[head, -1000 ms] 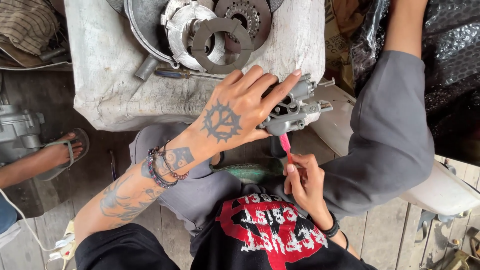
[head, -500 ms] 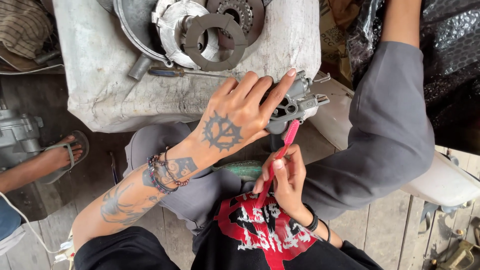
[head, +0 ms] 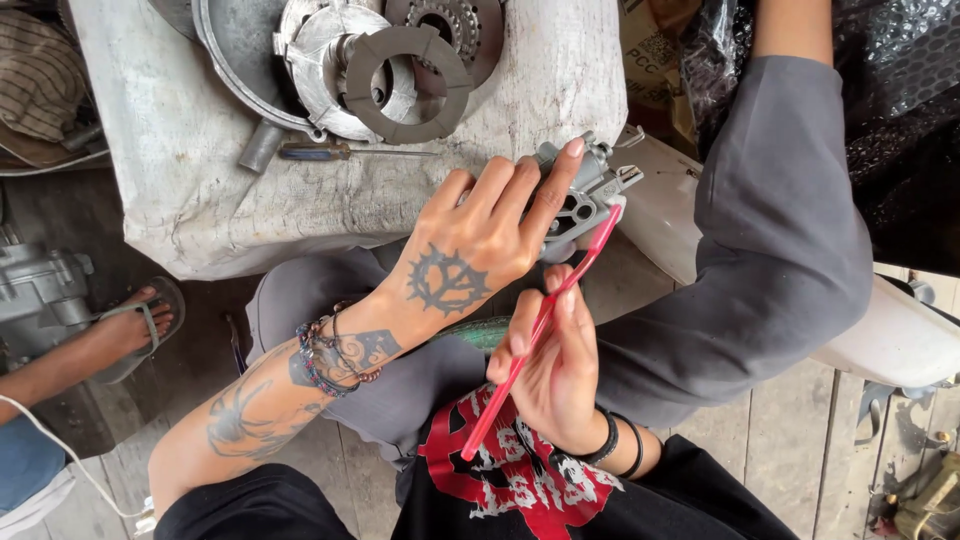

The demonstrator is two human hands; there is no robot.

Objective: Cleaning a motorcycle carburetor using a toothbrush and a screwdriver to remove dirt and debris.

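Note:
My left hand (head: 480, 240), tattooed on its back, grips a small grey metal engine part (head: 590, 185) held above my lap. My right hand (head: 555, 365) holds a red toothbrush (head: 540, 330) by its handle, with the brush head pressed against the part's right side. Both hands are close together, just in front of a stone block (head: 200, 190).
On the stone block lie round metal clutch plates and a ring (head: 410, 60), a metal pan (head: 235, 50) and a blue-handled screwdriver (head: 340, 152). Another person's sandalled foot (head: 120, 325) rests at the left beside a grey engine casing (head: 35, 290). A white curved panel (head: 890, 340) lies right.
The right hand has drawn the red toothbrush out to full length and laid its head against the part. The left hand has shifted slightly with the part.

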